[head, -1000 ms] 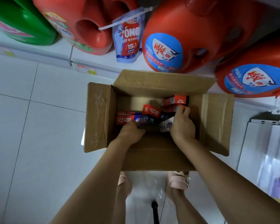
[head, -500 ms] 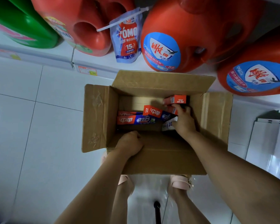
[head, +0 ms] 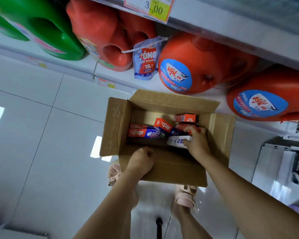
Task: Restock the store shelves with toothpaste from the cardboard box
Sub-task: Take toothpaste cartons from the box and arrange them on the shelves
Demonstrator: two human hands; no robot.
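White floor tiles [head: 33, 152] fill the left and near part of the view. Along the far side runs a low shelf [head: 121, 81] carrying big detergent jugs: a green jug [head: 47, 31] at the far left, a red jug [head: 110, 35] beside it, and two round orange jugs [head: 205, 66] [head: 269, 100] with blue labels further right. An upper shelf edge [head: 214, 26] crosses above them.

The cardboard box [head: 116, 126] stands on the floor just in front of the low shelf, all four flaps folded out. Both arms reach into it from the near side.

The left hand [head: 141, 161] lies at the near rim of the box with its fingers curled under; whether they grasp the cardboard cannot be told. The right hand [head: 197, 142] is inside the box on the right, thumb and fingers pinching a white toothpaste carton [head: 177, 141].

The rest of the toothpaste is in the box: a long red-and-blue carton [head: 147, 133] lying flat on the left, a tilted red carton [head: 164, 125] in the middle, and a small orange carton [head: 186, 117] against the far wall.

A blue-and-white pouch [head: 147, 62] hangs between the red jug and the nearer orange jug. A yellow price tag [head: 155, 7] sits on the upper shelf edge.
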